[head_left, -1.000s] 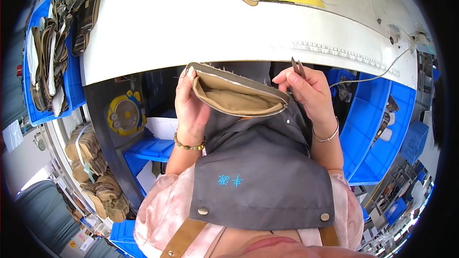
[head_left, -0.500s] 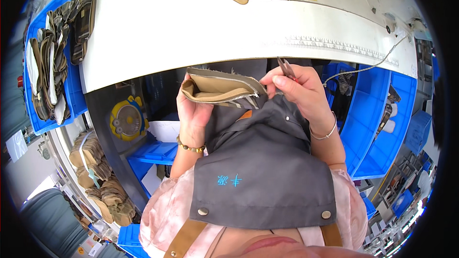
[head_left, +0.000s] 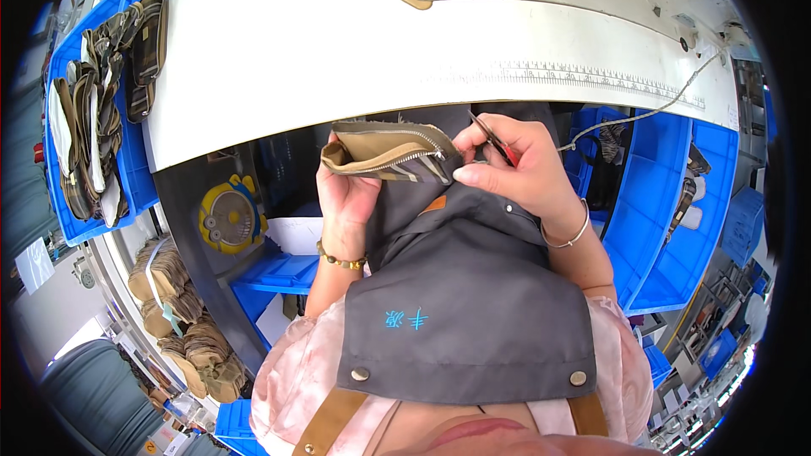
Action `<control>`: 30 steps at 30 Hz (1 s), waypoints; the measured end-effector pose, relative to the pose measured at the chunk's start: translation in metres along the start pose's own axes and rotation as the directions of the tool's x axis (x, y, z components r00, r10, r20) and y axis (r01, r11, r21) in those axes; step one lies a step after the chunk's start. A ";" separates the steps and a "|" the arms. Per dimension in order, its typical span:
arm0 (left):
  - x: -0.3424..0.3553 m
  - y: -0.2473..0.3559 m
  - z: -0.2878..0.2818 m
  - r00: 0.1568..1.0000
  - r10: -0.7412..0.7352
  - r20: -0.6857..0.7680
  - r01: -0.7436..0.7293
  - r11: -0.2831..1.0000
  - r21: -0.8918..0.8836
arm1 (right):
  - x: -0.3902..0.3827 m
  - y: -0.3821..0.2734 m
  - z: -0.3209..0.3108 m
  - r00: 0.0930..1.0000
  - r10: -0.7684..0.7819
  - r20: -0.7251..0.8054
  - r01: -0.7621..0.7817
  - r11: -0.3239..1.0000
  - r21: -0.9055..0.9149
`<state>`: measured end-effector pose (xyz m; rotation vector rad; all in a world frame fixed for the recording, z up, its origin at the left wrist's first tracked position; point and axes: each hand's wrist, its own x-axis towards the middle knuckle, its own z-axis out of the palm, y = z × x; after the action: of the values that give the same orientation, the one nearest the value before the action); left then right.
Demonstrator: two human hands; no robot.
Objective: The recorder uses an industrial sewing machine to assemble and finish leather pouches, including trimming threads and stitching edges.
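Observation:
An olive-brown fabric pouch [head_left: 372, 150] with striped cloth and a metal zipper along its open mouth is held in front of my apron, below the table edge. My left hand [head_left: 348, 203] grips its left end, fingers partly hidden behind the cloth. The zipper slider [head_left: 439, 155] sits near the right end. My right hand [head_left: 534, 167] is closed around small dark thread snips [head_left: 497, 140] with a red part, blades pointing up and left. The right thumb and fingertips are close beside the pouch's right corner; whether they touch it I cannot tell.
A white table [head_left: 296, 51] with a printed ruler scale spans the front. At left, a blue crate [head_left: 139, 203] holds several folded pouches; tied fabric bundles [head_left: 160, 283] lie below. Blue bins [head_left: 646, 211] stand at right, under a hanging cord [head_left: 646, 121].
My right hand has turned, tipping the snips from nearly upright to slanting left and showing more red. The right thumb has dropped lower. The pouch has shifted slightly, still in my left hand.

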<state>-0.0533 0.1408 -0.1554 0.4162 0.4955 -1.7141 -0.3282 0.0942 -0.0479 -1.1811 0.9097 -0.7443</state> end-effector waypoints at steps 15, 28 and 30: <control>0.008 -0.011 0.007 0.995 0.057 -0.087 -0.047 0.993 0.107 | 0.000 0.001 0.016 0.992 -0.070 -0.103 0.061 0.994 -0.090; -0.015 0.023 0.166 0.924 0.140 0.357 -0.345 -0.100 0.933 | 0.020 -0.036 -0.124 0.782 -0.543 -0.305 -0.127 0.339 -0.932; 0.005 0.026 0.206 0.944 -0.028 0.330 -0.309 -0.431 0.848 | 0.031 -0.042 -0.135 0.772 -0.592 -0.232 -0.143 0.194 -0.970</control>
<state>-0.0299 0.0213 0.0129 1.4857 -1.5823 -1.3460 -0.4350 -0.0011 -0.0294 -2.3874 1.9347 -0.7928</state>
